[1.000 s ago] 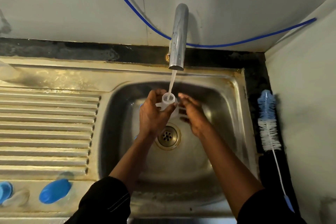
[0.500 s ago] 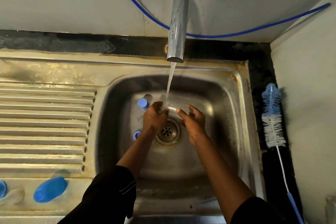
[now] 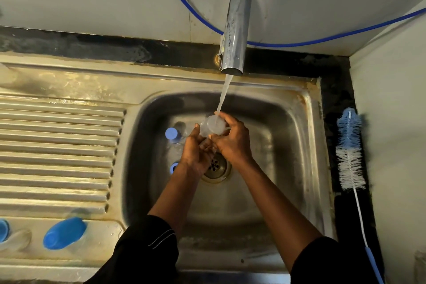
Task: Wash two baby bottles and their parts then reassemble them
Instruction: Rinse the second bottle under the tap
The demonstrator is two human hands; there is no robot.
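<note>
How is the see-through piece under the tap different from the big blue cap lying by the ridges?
The see-through piece is clear; the blue cap is solid blue. The piece is gripped by the right hand under running water; the cap lies untouched on the sink's near ledge. Both look like plastic bottle parts.

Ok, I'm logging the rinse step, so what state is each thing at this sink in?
Tap: running.
Clear part: under the stream, held in both hands.
Left hand: holds the clear part.
Right hand: fingers curled round the clear part.
Blue-topped piece: resting in the basin.
Drain: unplugged.
Blue cap: lying on the drainboard.
Bottle brush: lying on the counter, untouched.
</note>
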